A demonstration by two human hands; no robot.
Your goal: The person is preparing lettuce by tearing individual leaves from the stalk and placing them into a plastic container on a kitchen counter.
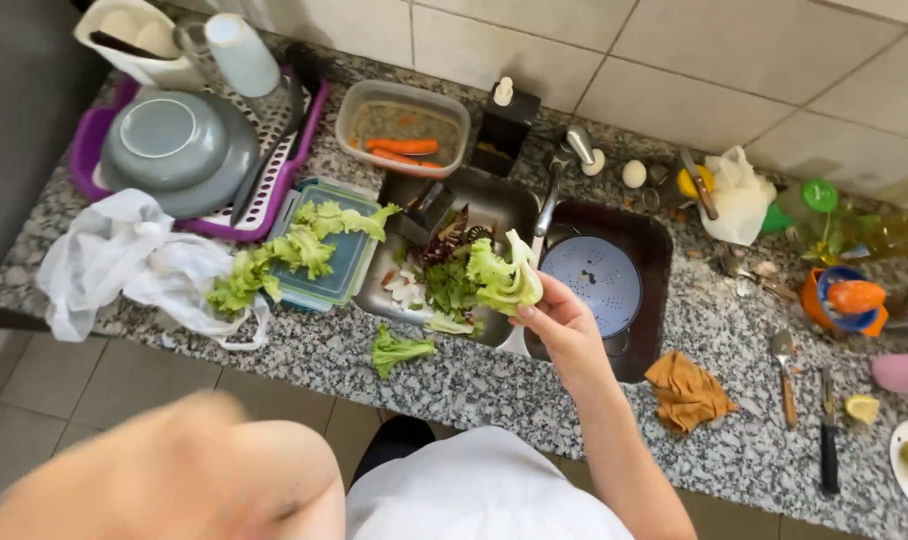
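My right hand (564, 325) holds a pale green lettuce leaf (504, 280) over the divide between the two sink basins. Below it, the steel left basin (494, 205) holds more green and dark red leaves and white scraps. The right basin has a pale blue colander (599, 280) in it. Several lettuce leaves (294, 250) lie on a teal-lidded container (346, 262) left of the sink, and one loose leaf (399, 350) is on the granite counter (534, 390). My left arm (174, 470) is a blur close to the camera at bottom left; its hand is hidden.
A purple dish rack (94, 140) with grey plates stands at the far left, a white plastic bag (124, 260) beside it. A tub with carrots (404, 125) sits behind the sink by the tap (564, 170). An orange cloth (686, 390), knife (829, 440), spoon (784, 370) and lemon pieces (861, 408) lie to the right.
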